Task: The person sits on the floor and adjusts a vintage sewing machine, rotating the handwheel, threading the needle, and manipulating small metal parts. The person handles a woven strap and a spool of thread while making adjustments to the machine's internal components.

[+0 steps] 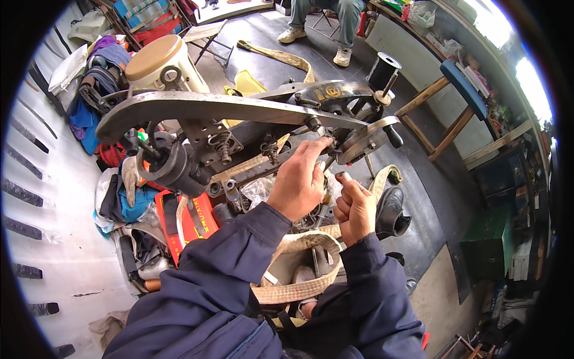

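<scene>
An old black metal sewing machine [155,105] with a long steel arm spans the middle, with a round crank wheel [362,143] and black knob at its right and a black thread spool [382,70] behind. My left hand [296,182] reaches to the fittings below the arm, index and middle fingers stretched onto a metal part near the wheel; what lies under the fingertips is hidden. Just right of it, my right hand [354,209] is closed, thumb and forefinger pinched around a small dark piece that I cannot make out. Coiled fabric straps [299,293] hang below my hands.
Piled bags and cloth [89,102] line the left, with a red packet [182,239] and cream stool [152,60]. A blue-topped wooden stool [463,90] stands right, beside cluttered shelves. A seated person's legs [344,30] show behind. Black boots [388,212] lie on the floor.
</scene>
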### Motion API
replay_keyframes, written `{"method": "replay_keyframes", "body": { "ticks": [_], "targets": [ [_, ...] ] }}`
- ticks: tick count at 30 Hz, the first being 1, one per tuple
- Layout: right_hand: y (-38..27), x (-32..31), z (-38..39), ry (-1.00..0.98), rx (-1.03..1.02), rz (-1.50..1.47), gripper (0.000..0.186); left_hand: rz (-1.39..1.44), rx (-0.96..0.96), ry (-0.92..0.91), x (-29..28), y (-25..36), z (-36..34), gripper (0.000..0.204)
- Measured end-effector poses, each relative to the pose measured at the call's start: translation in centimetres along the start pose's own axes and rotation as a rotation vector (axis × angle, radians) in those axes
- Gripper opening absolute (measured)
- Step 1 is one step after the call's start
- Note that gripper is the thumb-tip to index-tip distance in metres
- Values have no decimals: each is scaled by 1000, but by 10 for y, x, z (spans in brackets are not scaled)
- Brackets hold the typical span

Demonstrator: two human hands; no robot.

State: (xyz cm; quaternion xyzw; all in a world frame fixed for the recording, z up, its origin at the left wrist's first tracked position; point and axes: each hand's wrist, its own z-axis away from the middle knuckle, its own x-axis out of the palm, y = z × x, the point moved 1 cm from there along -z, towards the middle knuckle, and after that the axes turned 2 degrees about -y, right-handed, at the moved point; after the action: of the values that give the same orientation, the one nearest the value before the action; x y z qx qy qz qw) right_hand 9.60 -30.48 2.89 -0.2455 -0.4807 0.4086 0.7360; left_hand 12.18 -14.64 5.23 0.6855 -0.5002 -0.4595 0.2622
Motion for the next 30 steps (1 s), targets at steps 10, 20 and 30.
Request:
{"method": "replay_keyframes", "body": {
  "ticks": [10,20,30],
  "targets": [
    [3,11,-14,43,-16,-25,28,136,-51,-57,9,-12,-4,41],
    [7,18,-22,83,-84,-31,24,265,-100,-41,12,-17,-3,40],
    [3,21,-25,47,-82,104,32,336,-75,-79,14,-26,-7,35]
  ]
}}
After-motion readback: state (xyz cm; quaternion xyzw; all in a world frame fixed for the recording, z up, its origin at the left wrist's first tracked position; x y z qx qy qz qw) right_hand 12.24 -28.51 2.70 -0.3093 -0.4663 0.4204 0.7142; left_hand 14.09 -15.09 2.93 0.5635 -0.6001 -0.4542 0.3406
